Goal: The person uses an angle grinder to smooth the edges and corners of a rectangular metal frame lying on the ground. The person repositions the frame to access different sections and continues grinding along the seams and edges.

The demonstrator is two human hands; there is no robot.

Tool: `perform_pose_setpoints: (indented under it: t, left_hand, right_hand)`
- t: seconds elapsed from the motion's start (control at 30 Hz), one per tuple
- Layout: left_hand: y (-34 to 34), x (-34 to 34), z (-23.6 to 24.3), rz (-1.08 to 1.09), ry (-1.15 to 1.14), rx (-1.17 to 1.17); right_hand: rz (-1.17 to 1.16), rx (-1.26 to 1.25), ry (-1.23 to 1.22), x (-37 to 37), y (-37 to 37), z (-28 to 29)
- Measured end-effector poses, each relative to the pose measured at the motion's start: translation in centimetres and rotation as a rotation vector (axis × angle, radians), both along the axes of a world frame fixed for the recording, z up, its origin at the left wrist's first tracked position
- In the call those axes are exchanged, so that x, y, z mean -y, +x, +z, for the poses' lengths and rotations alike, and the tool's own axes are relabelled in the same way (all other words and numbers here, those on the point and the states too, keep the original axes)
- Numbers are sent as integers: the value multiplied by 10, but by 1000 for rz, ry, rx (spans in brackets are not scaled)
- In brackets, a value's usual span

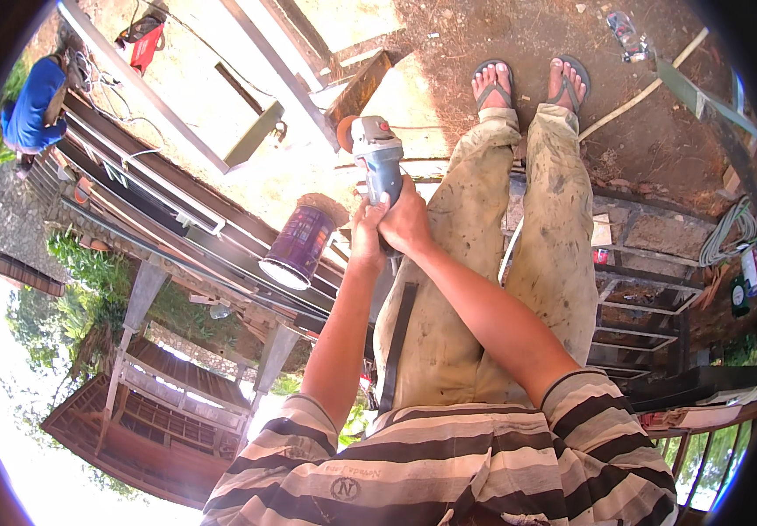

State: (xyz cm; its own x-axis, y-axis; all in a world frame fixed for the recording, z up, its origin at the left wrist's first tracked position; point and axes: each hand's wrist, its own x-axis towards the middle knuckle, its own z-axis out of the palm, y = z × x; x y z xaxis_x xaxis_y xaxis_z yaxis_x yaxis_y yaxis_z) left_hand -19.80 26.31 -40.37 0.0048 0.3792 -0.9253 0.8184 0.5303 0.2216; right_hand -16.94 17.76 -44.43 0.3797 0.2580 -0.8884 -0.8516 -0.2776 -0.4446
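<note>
An angle grinder (376, 162) with a grey-blue body and a reddish-brown disc is held upright in the picture, its head away from my body. My right hand (405, 215) is closed round the lower body of the grinder. My left hand (368, 223) is closed on it too, pressed beside the right at the lower end. Just left of them a purple cylindrical can (298, 244) lies tilted. A grey metal beam (277, 70) and a rusty metal piece (352, 92) are beyond the disc, in glaring sunlight.
A person in blue (35, 105) bends at the far left. A red tool (146, 48) and cables lie at top left. My sandalled feet (492, 88) are on dirt. Metal frames (646, 307) and a coiled hose (729, 232) are at right, long steel bars (194, 219) at left.
</note>
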Motion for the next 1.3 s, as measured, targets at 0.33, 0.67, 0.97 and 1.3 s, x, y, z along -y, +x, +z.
perform_pose_setpoints:
  t: [0.33, 0.67, 0.97, 1.3]
  left_hand:
    - [-4, -5, -6, 6, -27, 81]
    - [1, -5, -7, 61, -37, 130]
    - [5, -10, -13, 70, -55, 152]
    - [15, -14, -13, -14, -27, 125]
  right_hand:
    - [22, 1, 9, -2, 4, -4]
    - [58, 4, 12, -4, 8, -8]
    - [47, 1, 0, -7, 19, -7]
    - [48, -62, -22, -13, 24, -10]
